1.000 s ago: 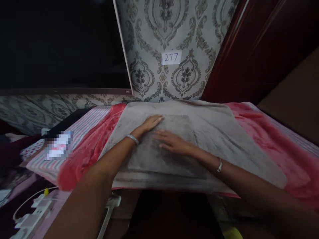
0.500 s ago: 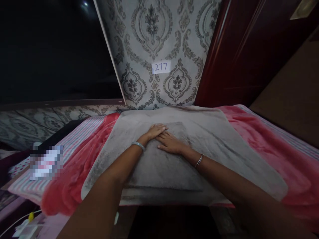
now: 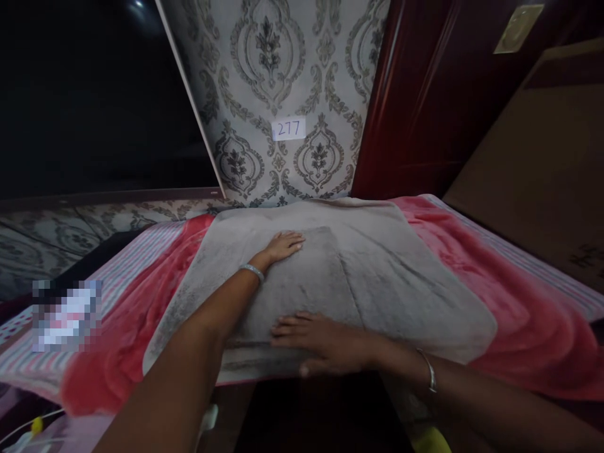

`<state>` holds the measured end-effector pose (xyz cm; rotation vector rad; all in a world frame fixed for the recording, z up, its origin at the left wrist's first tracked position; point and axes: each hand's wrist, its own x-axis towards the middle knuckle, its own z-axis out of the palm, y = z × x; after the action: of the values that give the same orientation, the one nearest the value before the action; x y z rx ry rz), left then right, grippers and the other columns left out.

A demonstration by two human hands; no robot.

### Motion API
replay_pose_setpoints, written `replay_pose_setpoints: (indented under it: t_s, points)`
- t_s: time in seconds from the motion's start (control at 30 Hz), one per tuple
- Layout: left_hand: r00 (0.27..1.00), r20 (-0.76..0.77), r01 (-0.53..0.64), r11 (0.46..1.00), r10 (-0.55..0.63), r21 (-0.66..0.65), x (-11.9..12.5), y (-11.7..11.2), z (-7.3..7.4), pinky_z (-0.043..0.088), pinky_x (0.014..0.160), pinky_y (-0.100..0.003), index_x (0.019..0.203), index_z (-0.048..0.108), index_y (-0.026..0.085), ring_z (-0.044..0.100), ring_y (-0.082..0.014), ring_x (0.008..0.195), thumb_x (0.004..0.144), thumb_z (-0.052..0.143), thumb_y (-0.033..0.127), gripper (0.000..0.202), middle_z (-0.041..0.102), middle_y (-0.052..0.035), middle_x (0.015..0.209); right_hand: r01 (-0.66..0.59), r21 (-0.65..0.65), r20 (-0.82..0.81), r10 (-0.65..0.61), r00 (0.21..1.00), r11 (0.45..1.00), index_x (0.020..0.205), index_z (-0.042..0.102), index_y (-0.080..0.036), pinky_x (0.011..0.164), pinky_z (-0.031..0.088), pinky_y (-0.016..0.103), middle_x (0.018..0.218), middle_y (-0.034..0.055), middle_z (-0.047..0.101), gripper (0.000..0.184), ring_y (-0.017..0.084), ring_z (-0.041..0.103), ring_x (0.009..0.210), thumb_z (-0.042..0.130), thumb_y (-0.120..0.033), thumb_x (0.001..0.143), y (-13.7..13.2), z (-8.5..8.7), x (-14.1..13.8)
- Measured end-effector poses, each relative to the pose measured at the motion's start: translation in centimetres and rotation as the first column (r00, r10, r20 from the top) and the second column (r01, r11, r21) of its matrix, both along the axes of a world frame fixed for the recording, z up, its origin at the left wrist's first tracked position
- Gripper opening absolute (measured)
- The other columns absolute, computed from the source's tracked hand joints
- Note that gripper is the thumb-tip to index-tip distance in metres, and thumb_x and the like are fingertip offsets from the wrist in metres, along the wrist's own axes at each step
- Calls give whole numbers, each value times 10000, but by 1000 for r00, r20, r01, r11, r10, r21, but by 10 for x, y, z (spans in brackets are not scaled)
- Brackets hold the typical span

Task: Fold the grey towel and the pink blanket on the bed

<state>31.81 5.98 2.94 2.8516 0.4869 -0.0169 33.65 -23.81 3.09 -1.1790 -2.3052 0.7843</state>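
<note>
A grey plush cloth [image 3: 401, 283] lies spread over a pink blanket [image 3: 528, 302], with a folded square layer [image 3: 302, 277] on top of it. My left hand [image 3: 282, 245] rests flat on the far part of that folded layer, fingers stretched out. My right hand [image 3: 321, 343] lies at the near edge of the grey cloth, fingers extended to the left and thumb curled under the edge. Each wrist carries a thin bangle.
A patterned wall [image 3: 283, 82] with a paper label reading 277 [image 3: 288, 129] stands behind. A dark red wooden door [image 3: 448, 94] is at the right. A striped sheet [image 3: 136, 258] shows under the pink blanket at the left. White cables [image 3: 28, 431] lie at the lower left.
My right hand has slid back from beside the left hand to the near edge of the grey cloth. The left hand stayed in place. The camera has shifted right.
</note>
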Motion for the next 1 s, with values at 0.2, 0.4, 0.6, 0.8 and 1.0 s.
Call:
replay_pose_setpoints:
  t_s: [0.2,0.4,0.6,0.8,1.0]
  points:
    - [973,75,217,976,-219,30,20,-45,13,73,1286,-568,1528,515,348,247,-255,1586,1066,277,501,542,395,-7,1673,269,182,196,-303,933,946,1595,446,-228,1307,100,523,1668,101,365,596,252,200,1592,431,-521,1076,36,6,46]
    - [963,9,270,963,-270,-11,35,-60,-4,42,1274,-611,1522,497,423,202,-274,1600,1052,358,475,493,361,34,1689,314,190,299,-359,884,930,1622,395,-236,1293,92,577,1692,114,308,637,299,199,1588,437,-547,1068,45,-22,64]
    - [960,31,278,960,-278,16,33,-57,-13,46,1283,-588,1530,497,406,202,-280,1597,1041,400,465,502,360,24,1691,326,152,300,-358,884,933,1633,367,-282,1281,70,611,1722,84,232,633,321,123,1601,428,-562,1068,38,-22,58]
    - [960,21,280,960,-280,22,32,-58,-12,46,1282,-593,1540,490,388,200,-288,1596,1046,396,489,513,364,2,1689,208,98,288,-228,930,973,1643,333,-304,1272,47,642,1729,66,205,665,324,39,1611,483,-561,1048,11,-19,33]
    - [958,34,286,958,-286,8,32,-62,-9,49,1277,-606,1549,484,359,184,-298,1602,1043,388,485,530,344,-19,1698,157,55,207,-166,964,986,1649,316,-320,1297,32,582,1720,48,234,730,276,46,1615,515,-625,1016,-25,-11,8]
